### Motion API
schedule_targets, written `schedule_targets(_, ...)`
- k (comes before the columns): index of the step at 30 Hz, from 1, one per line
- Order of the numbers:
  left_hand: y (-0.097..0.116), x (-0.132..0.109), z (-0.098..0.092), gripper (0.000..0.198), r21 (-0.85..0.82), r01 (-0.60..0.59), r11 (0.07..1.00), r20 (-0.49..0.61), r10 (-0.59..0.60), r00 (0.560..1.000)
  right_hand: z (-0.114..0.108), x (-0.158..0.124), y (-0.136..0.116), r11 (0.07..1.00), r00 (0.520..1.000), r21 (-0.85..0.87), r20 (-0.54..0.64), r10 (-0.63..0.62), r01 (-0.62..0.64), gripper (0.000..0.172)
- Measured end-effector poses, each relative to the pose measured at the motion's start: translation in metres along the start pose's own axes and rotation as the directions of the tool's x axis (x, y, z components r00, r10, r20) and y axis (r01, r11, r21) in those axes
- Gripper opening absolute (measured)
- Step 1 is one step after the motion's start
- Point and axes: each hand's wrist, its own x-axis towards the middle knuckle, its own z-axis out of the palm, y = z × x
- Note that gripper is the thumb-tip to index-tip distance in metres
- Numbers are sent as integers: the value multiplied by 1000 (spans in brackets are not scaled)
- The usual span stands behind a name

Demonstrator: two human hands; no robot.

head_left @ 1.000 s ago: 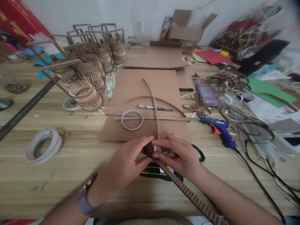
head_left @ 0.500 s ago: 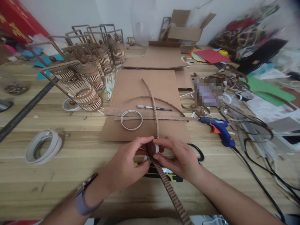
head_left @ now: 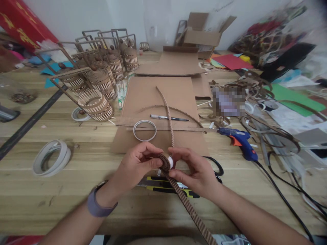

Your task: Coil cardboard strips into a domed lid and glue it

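A corrugated cardboard strip is wound at one end into a small round coil, and its long tail runs down toward the table's front edge. My left hand pinches the coil's left side between thumb and fingers. On the other side, my right hand has its thumb and fingertips around the coil and a small white round piece set against it. What that white piece is cannot be made out. Beneath the hands lie yellow-and-black utility knives, partly covered. Black scissor handles show behind my right hand.
Beyond the hands, a cardboard sheet carries loose strips, a pen and a tape ring. A blue glue gun lies right, its cord trailing forward. Handled cardboard baskets crowd the back left; tape rolls lie left.
My left hand has shifted its grip, its thumb now lying over the coil's face. The coil has turned slightly between my hands. The whole view has shifted slightly.
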Motion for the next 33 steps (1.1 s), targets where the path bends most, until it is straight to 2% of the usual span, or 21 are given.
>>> schedule_targets(2, 0, -1, -1, 15, 15, -42, 999, 1, 42, 999, -1, 1, 0, 995, 997, 70, -20, 79, -77, 18)
schedule_targets(4, -1, -3, -1, 13, 62, -80, 995, 0, 80, 997, -3, 4, -2, 977, 982, 110, -25, 186, -183, 17)
schedule_targets(8, -1, -4, 0, 11, 224, -113, 968, 6, 114, 993, -8, 11, -5, 910, 931, 197, 62, 359, -364, 18)
schedule_targets(12, 1, -6, 2, 6, 349, -147, 925, 34, 144, 989, -11, 13, -3, 884, 891, 116, 99, 444, -453, 17)
schedule_targets(14, 1, -6, 3, 5, 401, -167, 901, 43, 163, 986, -12, 12, -2, 884, 883, 46, 102, 458, -464, 17)
schedule_targets(18, 0, -6, 3, 5, 445, -191, 875, 60, 183, 981, -14, 12, -1, 916, 911, -59, 95, 402, -398, 16)
schedule_targets(22, 0, -6, 2, 6, 470, -199, 860, 43, 203, 978, -15, 13, -3, 908, 900, -64, 122, 418, -413, 16)
schedule_targets(25, 1, -7, 3, 7, 439, -166, 883, 27, 172, 985, -14, 13, -4, 896, 884, -56, 143, 445, -441, 17)
schedule_targets(28, 0, -6, 3, 8, 352, -104, 930, 14, 105, 994, -12, 13, -4, 899, 888, -6, 153, 434, -439, 17)
schedule_targets(33, -4, -3, 2, 14, 157, -15, 987, 22, 11, 1000, -8, 14, -5, 840, 875, 266, 256, 412, -473, 25)
